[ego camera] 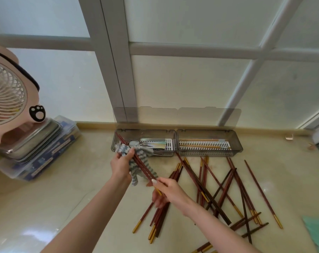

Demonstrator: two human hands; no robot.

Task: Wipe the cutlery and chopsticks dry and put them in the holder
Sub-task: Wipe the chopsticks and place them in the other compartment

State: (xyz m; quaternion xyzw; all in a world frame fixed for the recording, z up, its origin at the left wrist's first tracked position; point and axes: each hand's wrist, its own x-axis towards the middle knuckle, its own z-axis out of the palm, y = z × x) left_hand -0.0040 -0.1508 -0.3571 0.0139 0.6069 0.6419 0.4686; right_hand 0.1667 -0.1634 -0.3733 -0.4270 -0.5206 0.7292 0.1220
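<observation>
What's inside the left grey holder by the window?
Several forks and pastel-handled cutlery on a white slotted insert. The cloth in the left hand and the held chopsticks cover the near-left corner of the holder.

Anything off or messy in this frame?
Only the loose chopsticks: they lie crisscrossed in a heap on the counter, in front of the holder, pointing every way. Nothing looks spilled or broken.
</observation>
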